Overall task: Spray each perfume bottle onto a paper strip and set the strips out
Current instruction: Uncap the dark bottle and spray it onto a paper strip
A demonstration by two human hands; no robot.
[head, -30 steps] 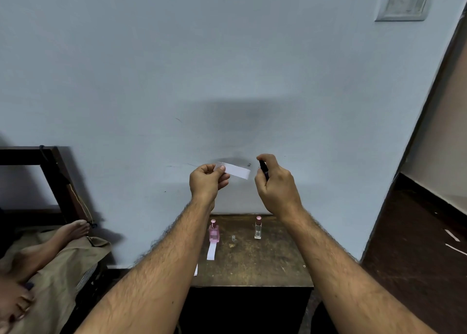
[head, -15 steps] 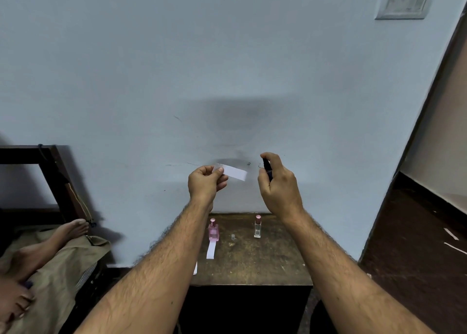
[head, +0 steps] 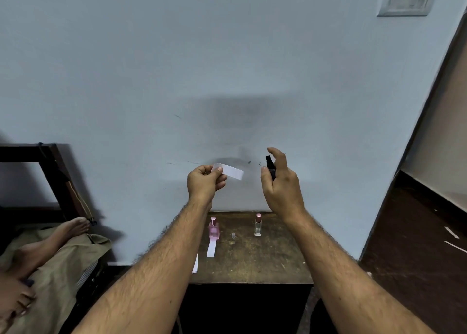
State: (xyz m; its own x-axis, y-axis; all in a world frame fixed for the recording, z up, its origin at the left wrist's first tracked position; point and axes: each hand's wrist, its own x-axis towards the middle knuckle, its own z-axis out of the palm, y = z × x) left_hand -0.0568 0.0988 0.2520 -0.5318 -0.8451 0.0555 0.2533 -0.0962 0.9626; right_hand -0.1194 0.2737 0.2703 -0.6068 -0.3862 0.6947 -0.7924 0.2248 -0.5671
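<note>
My left hand [head: 205, 182] pinches one end of a white paper strip [head: 231, 171], held out level in front of the wall. My right hand [head: 281, 182] grips a small black spray bottle [head: 270, 165], its nozzle facing the strip, the index finger lifted above the top. Below, on a worn wooden table [head: 265, 260], a pink perfume bottle [head: 213, 230] stands at the far end of another white strip [head: 211, 249]. A clear bottle with a pink cap [head: 258, 225] stands to its right. A small clear cap [head: 233, 235] sits between them.
More white paper [head: 195, 264] lies at the table's left edge, partly behind my left forearm. Another person's bare feet [head: 73, 228] rest on a tan cloth at the left, beside a dark wooden frame [head: 54, 172]. A dark floor with white scraps [head: 452, 232] lies right.
My right hand has shifted slightly right, away from the strip, and its index finger has lifted off the black bottle's top. The strip stays pinched in my left hand.
</note>
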